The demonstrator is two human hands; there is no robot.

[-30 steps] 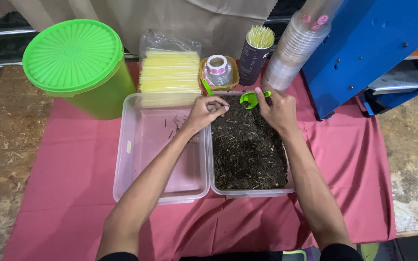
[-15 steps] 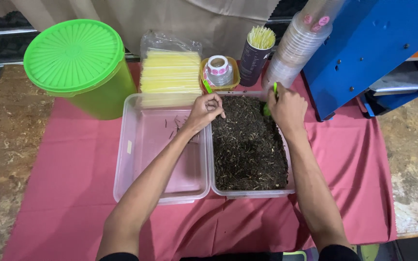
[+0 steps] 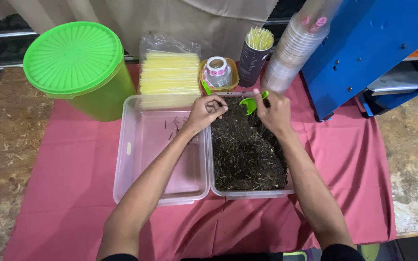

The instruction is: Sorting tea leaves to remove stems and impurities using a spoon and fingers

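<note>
Against the right-hand clear tray (image 3: 247, 192) of dark dried leaf matter (image 3: 247, 150), half a second ago the right hand (image 3: 273, 112) had turned the small green scoop (image 3: 251, 102) on edge by the tray's far right corner; now the scoop lies bowl-up over the far end of the tray, the fingers clamped on its handle, which reads as a scoop just lifted. The left hand (image 3: 203, 112) stays at the tray's far left corner, fingertips pinched together over the leaf. Left of this tray sits a nearly empty clear tray (image 3: 136, 169) holding a few stems (image 3: 174, 124). Beyond the tray stand a green lidded tub (image 3: 81, 67), a bag of yellow straws (image 3: 169, 75), a sticker roll (image 3: 217, 69) and stacked cups (image 3: 293, 48), crowding the far rim.
</note>
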